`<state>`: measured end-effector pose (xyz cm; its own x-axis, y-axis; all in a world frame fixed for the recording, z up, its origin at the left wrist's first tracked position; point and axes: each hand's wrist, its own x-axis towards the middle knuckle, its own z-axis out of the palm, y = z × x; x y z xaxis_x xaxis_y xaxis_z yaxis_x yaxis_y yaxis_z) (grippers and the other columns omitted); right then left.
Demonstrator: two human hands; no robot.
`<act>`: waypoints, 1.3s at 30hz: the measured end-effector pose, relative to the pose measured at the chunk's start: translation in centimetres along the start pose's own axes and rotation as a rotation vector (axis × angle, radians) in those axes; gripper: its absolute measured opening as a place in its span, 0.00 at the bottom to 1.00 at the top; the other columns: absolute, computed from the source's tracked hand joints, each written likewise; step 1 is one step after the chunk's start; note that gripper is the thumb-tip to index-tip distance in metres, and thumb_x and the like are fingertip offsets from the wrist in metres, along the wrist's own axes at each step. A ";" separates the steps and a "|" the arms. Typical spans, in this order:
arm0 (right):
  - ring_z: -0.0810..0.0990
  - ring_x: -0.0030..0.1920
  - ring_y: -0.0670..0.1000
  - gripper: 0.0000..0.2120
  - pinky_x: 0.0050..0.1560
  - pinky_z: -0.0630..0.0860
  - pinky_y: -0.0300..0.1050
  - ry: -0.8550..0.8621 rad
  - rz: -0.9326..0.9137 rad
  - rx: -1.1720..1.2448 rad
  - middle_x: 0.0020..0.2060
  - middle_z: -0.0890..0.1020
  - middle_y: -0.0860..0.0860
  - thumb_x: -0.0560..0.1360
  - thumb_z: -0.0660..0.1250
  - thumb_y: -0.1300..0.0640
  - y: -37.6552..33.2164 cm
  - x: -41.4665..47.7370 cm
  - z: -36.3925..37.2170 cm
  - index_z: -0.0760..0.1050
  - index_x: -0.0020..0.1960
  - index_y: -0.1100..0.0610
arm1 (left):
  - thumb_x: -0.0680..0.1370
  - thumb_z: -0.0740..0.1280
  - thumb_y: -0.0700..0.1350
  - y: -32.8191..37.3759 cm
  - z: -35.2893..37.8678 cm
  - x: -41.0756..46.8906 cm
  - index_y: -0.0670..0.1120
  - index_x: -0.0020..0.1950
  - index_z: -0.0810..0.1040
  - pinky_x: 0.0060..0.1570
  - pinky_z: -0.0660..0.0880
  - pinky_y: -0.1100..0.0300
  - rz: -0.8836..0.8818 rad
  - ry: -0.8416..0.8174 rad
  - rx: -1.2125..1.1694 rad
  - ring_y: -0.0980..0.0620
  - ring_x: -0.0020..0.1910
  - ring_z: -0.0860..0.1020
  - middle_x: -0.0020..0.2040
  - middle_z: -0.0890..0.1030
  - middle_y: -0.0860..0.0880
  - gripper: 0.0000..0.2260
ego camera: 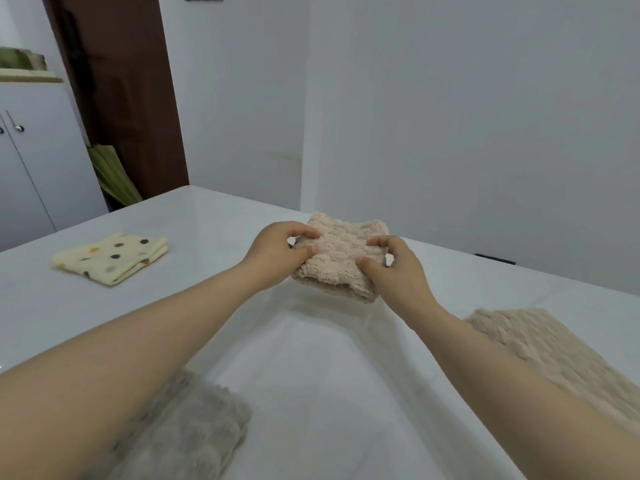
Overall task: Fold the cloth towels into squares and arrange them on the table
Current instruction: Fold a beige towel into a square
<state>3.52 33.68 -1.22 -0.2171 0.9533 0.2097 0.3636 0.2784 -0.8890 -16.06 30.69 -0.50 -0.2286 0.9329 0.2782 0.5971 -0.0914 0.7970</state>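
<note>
A fluffy beige towel [341, 251], folded into a thick square, is held just above the far middle of the white table [311, 358]. My left hand [277, 252] pinches its left edge and my right hand [394, 268] pinches its right edge. A cream towel with coloured dots [110, 259] lies folded flat at the far left. A grey fluffy towel [180, 434] lies near the front left, partly under my left forearm. Another beige textured towel [554, 355] lies flat at the right, partly behind my right forearm.
The table butts against a white wall [450, 133] at the back right. A white cabinet [38, 161] and a dark brown door [121, 98] stand beyond the table's far left edge. A folded green umbrella [114, 174] leans by the door.
</note>
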 end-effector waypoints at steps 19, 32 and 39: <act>0.67 0.70 0.52 0.26 0.71 0.61 0.42 0.183 -0.042 -0.058 0.71 0.68 0.55 0.75 0.63 0.57 5.9 11.5 8.0 0.65 0.73 0.57 | 0.79 0.62 0.44 -9.1 4.8 12.1 0.43 0.53 0.82 0.51 0.67 0.65 0.043 0.151 0.091 0.54 0.48 0.78 0.50 0.82 0.50 0.10; 0.73 0.57 0.47 0.15 0.55 0.66 0.39 0.300 -0.001 0.043 0.63 0.72 0.50 0.77 0.63 0.57 5.0 8.1 6.0 0.72 0.63 0.54 | 0.79 0.60 0.44 -6.9 2.3 9.1 0.43 0.59 0.78 0.60 0.70 0.58 -0.061 0.252 0.109 0.49 0.59 0.76 0.59 0.79 0.46 0.13; 0.76 0.49 0.45 0.13 0.43 0.69 0.33 0.236 -0.021 0.028 0.55 0.77 0.47 0.77 0.62 0.60 1.5 2.4 2.2 0.74 0.61 0.55 | 0.78 0.61 0.44 -2.3 -0.6 3.3 0.44 0.57 0.79 0.56 0.71 0.60 -0.068 0.280 0.054 0.51 0.56 0.77 0.57 0.80 0.48 0.11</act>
<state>1.51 36.09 -2.94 -0.0054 0.9490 0.3152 0.3355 0.2986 -0.8935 -18.68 33.81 -1.09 -0.4678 0.8033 0.3685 0.6119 -0.0064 0.7909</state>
